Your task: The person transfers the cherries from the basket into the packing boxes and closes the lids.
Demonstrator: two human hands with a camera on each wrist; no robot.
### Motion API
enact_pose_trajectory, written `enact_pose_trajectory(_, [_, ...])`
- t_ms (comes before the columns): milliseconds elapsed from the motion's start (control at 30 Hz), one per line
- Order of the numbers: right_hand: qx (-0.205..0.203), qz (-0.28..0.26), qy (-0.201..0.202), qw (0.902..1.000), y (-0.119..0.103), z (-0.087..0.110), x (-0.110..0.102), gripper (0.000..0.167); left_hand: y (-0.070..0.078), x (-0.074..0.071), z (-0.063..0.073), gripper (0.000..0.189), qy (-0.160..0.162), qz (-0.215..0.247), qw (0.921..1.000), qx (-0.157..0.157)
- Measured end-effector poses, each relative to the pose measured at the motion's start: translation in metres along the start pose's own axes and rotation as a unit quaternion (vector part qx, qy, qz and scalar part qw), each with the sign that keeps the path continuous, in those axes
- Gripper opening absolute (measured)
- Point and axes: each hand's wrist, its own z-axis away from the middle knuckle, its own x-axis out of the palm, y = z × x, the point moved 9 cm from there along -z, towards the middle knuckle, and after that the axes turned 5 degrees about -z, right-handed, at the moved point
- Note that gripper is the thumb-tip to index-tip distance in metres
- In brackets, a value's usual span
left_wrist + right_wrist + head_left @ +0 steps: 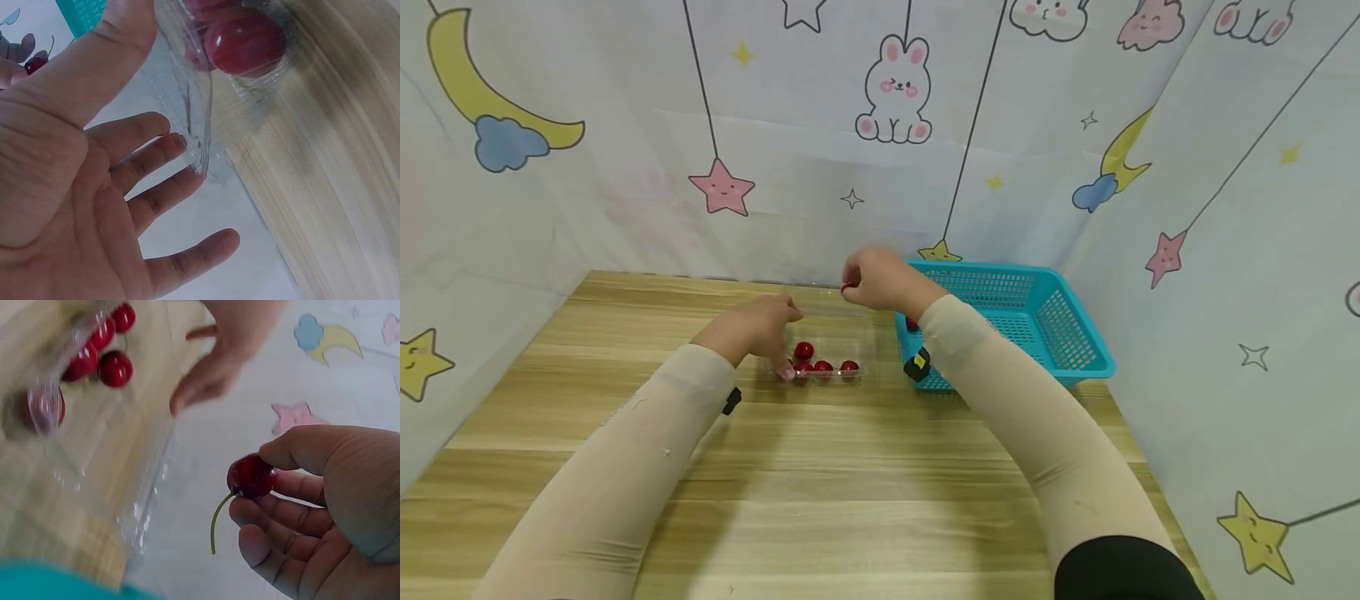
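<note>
A clear plastic box (871, 342) lies on the table with several red cherries (823, 367) along its near side. My left hand (758, 327) spans the box's left end, its thumb at the near corner and fingers toward the far side. In the left wrist view, fingertips (178, 145) meet the plastic edge while the little finger stands free. My right hand (883, 279) is raised above the box's far right. Between thumb and fingers it pinches a dark red cherry (251, 476), whose green stem (215, 526) hangs down.
Right of the box stands a turquoise plastic basket (1078, 329), partly covered by my right forearm. A red cherry (912, 323) shows inside its left end. A patterned white curtain (797, 233) hangs behind the wooden table (850, 483) and another (1240, 333) at its right.
</note>
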Motion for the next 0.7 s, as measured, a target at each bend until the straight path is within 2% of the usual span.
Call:
enact_pose_trajectory(133, [-0.026,0.008,-0.041,0.9988,-0.023,-0.005,0.026,0.018,0.001,-0.001,-0.001,0.118,-0.001,-0.002,1.0,0.007])
enact_pose_trajectory(267, [-0.045,0.026,-0.073,0.9959,-0.035,-0.011,0.052,0.015,0.002,-0.002,0.001,0.118,-0.002,-0.001,0.9999,0.011])
enact_pose_trajectory(433, [-0.044,0.046,-0.1,0.993,-0.037,-0.017,0.08,0.014,0.003,-0.003,0.005,0.117,-0.002,-0.005,0.9999,0.012])
enact_pose_trajectory(533, [-0.04,0.067,-0.096,0.9923,-0.036,-0.019,0.089,0.011,0.004,-0.004,0.007,0.117,0.002,-0.006,0.9999,0.015])
enact_pose_trajectory(700, [-0.028,0.065,-0.105,0.9919,-0.034,-0.019,0.102,0.011,0.005,-0.004,0.006,0.117,0.007,-0.011,0.9996,0.023])
